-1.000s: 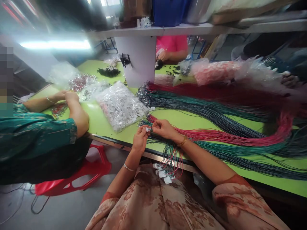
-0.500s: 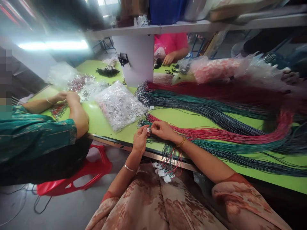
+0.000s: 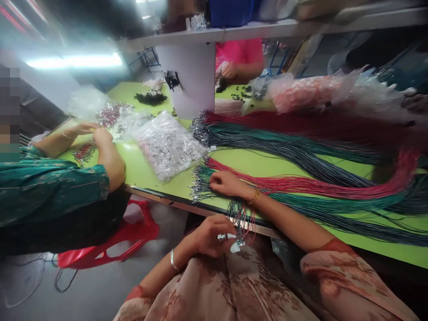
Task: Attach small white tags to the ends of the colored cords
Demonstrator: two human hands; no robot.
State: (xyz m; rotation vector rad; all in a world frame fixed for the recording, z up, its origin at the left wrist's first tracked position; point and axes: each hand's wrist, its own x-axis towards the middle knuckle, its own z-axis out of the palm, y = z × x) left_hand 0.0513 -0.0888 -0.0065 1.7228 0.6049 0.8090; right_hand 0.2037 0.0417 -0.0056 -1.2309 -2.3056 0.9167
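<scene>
The left hand curls, grip unclear, beside small white plastic connectors, seemingly already fitted to thin hanging wires. The right hand, fingers bent, hold hidden, rests on red, green and black wires, many silvery ends bare. Beyond lies a bulging clear plastic bag.

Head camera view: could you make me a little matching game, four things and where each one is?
Things:
1. The person's left hand
2. The person's right hand
3. Clear plastic bag
4. Blue container

Places:
A. Above the table, on the shelf
B. Near the metal wire ends
C. Below the table edge, by the white connectors
D. Lying on the green table, at the picture's left of the wire bundles

Right pairs: 1-C, 2-B, 3-D, 4-A.
</scene>
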